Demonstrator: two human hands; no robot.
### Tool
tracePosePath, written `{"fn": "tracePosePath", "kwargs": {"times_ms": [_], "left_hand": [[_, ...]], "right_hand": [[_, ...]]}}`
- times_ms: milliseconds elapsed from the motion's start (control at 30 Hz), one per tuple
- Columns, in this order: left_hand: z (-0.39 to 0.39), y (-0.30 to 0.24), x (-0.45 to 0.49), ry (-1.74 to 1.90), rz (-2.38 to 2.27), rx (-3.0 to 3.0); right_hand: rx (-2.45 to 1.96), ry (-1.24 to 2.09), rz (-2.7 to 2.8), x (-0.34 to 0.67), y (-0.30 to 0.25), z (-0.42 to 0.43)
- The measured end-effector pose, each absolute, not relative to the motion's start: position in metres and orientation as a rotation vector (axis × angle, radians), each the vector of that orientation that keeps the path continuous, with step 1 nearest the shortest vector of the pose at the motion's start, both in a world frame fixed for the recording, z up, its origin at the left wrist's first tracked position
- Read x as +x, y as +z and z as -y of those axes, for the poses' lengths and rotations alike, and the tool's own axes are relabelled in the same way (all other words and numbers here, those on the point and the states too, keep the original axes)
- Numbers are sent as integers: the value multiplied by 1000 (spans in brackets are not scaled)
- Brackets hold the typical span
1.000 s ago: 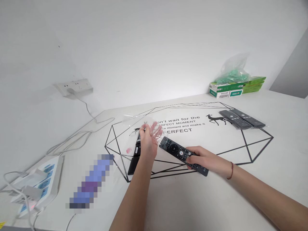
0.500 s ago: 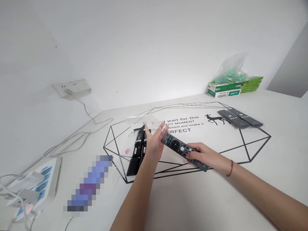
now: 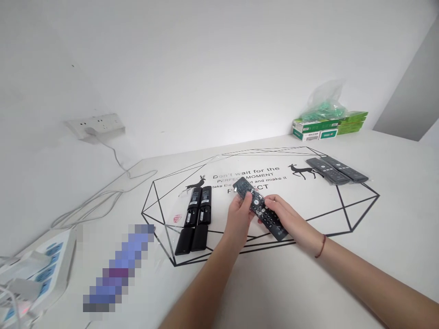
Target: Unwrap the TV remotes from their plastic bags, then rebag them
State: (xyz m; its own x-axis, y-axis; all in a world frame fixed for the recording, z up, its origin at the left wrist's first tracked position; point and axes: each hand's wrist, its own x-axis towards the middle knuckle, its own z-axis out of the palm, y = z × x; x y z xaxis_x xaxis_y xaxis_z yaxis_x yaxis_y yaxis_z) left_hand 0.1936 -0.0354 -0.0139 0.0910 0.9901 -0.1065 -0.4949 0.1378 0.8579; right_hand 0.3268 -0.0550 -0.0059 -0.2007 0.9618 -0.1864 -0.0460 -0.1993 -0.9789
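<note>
A dark grey remote control (image 3: 255, 199) is tilted over the middle of the table, its buttons facing up. Clear plastic film glints over its upper part. My left hand (image 3: 240, 214) grips the remote from the left, thumb on top. From the right, my right hand (image 3: 283, 212) closes on its side, fingers near the middle buttons. To the left lie two black remotes (image 3: 199, 205), backs up, their battery compartments uncovered. Two black battery covers (image 3: 192, 240) sit just below them.
At the right lie two more remotes (image 3: 336, 170) in clear plastic. Green-and-white boxes (image 3: 315, 129) with a plastic bag (image 3: 324, 107) on top stand against the wall. At the left are a power strip (image 3: 51, 274), cables (image 3: 99, 208) and a blurred-out object (image 3: 120, 267).
My left hand has moved from the remote's tip, near loose clear film, to gripping its side. The film now covers the remote's upper part. My right hand has shifted up along it.
</note>
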Motion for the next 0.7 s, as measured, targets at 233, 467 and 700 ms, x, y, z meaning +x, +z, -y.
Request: {"fn": "tracePosePath", "kwargs": {"times_ms": [233, 467, 700], "left_hand": [[25, 0, 172, 1419, -912, 599], [35, -5, 186, 1224, -912, 721], [39, -12, 191, 1129, -954, 877]], "right_hand": [[-818, 1739, 1526, 341, -4, 50], [-1014, 1428, 1583, 341, -20, 41], [-1072, 1129, 1695, 346, -18, 38]]}}
